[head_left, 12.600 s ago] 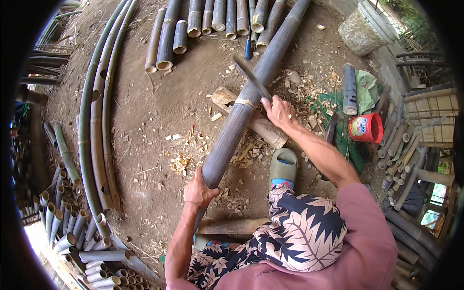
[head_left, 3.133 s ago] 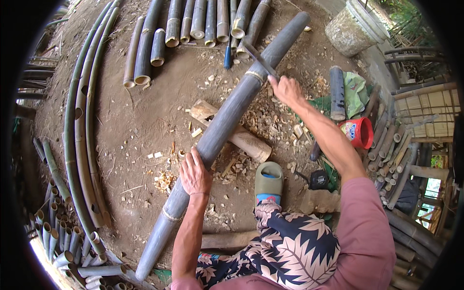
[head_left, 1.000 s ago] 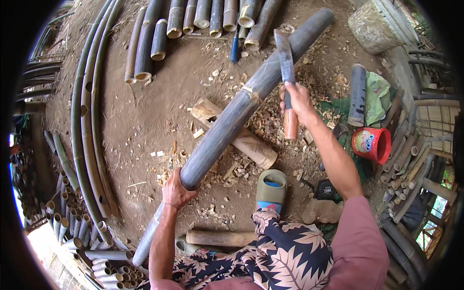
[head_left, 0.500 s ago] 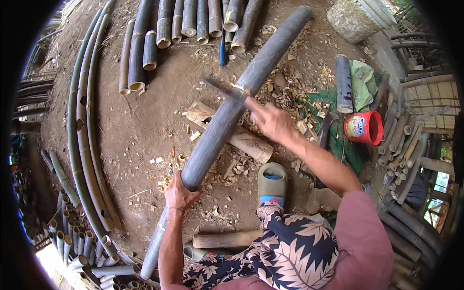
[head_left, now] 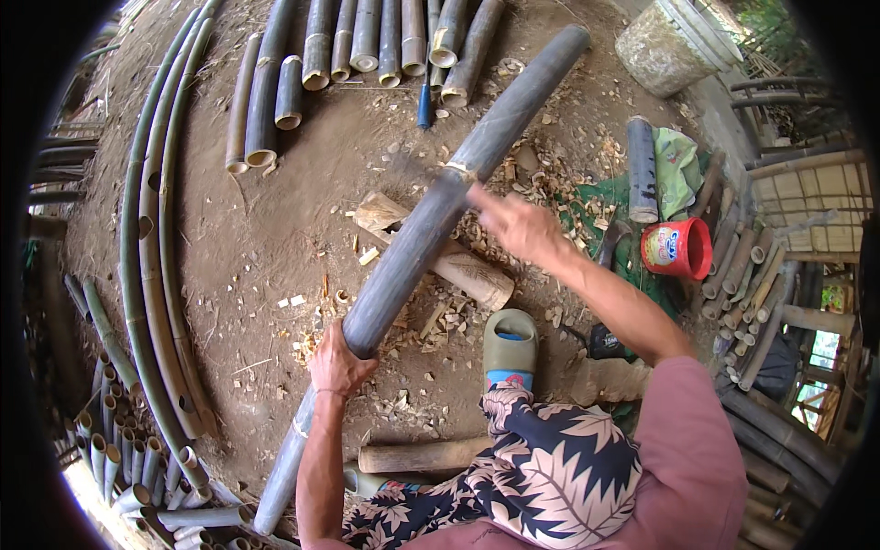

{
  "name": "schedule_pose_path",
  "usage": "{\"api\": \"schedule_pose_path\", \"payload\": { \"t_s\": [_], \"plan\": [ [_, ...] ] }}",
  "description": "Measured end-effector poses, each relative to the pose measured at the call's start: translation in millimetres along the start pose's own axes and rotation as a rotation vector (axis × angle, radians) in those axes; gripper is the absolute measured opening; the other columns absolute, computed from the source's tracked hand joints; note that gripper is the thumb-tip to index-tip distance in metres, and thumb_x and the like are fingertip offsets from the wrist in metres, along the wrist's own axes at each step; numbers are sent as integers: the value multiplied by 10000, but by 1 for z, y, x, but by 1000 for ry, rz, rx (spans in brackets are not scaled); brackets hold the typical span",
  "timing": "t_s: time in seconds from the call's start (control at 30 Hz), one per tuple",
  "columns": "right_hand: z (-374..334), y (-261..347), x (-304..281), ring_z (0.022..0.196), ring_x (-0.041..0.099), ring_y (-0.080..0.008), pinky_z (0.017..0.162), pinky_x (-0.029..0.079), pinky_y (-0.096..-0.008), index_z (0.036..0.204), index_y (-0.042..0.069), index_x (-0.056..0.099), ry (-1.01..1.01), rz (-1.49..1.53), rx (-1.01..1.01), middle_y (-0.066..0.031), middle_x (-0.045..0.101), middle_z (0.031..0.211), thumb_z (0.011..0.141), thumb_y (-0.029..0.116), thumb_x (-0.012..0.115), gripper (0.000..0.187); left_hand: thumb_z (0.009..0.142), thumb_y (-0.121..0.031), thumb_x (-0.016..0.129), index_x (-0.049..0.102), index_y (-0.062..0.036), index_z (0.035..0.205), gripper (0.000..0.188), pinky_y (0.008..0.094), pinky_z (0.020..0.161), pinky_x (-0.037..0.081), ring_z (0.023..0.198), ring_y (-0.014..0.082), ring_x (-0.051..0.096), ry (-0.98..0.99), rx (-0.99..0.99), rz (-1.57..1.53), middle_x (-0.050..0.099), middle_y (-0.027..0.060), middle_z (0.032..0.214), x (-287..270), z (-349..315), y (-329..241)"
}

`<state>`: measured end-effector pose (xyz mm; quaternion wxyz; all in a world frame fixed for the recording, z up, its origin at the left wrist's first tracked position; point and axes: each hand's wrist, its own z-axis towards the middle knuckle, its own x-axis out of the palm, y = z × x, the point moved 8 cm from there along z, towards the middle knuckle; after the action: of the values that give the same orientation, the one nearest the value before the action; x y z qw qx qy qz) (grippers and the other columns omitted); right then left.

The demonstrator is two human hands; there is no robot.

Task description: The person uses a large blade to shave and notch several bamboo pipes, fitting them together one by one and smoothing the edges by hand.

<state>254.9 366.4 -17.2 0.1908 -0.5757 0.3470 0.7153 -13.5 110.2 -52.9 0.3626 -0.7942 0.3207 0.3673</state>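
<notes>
Near-left of the pale-brown cylindrical bamboo block (head_left: 477, 278), the left hand (head_left: 339, 364) grips a long, grey-black bamboo pole (head_left: 403, 261), its axis slanting over the block to far right. Beyond, a blurred dark metal knife (head_left: 417, 170), earlier pointing away, crosses the pole by its pale ring (head_left: 461, 170), suggesting work there; the right hand (head_left: 518, 227) clasps it.

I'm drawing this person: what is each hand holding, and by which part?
The left hand grips the bamboo pole partway along its near half. The right hand holds a blurred knife, apparently by its hidden handle.
</notes>
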Motion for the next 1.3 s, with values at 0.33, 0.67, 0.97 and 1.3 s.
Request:
{"api": "schedule_pose_path", "payload": {
  "t_s": [0.33, 0.67, 0.97, 1.3],
  "plan": [
    [17, -36, -9, 437, 408, -128, 391, 463, -268, 1499, 341, 420, 22, 91, 163, -63, 522, 712, 1044, 465, 435, 472, 619, -326, 792, 482, -27, 1316, 820, 469, 888, 546, 985, 379, 664, 15, 7, 3, 642, 207, 1121, 5, -1, 1],
    [38, -70, -51, 611, 616, -202, 464, 502, -391, 1566, 192, 271, -164, -50, 45, -160, 643, 932, 1035, 365, 497, 602, 594, -341, 817, 475, 1, 1355, 901, 431, 937, 527, 1027, 340, 667, 236, 35, -151, 676, 216, 1093, 7, 22, 10],
    [-27, 29, 31, 430, 360, -90, 319, 323, -293, 819, 110, 491, -95, -43, -17, 5, 459, 594, 1016, 611, 370, 552, 665, -334, 882, 389, -49, 1366, 902, 477, 914, 526, 1064, 356, 618, -340, 72, 173, 595, 178, 1131, 4, 0, -36],
    [-17, 23, 25, 381, 353, -84, 284, 320, -306, 766, 97, 479, -309, 64, -129, 12, 411, 524, 1018, 626, 334, 604, 687, -320, 823, 433, -72, 1309, 775, 483, 852, 523, 1006, 359, 614, -362, 88, 145, 595, 161, 1078, 4, 5, -33]
  ]
}}
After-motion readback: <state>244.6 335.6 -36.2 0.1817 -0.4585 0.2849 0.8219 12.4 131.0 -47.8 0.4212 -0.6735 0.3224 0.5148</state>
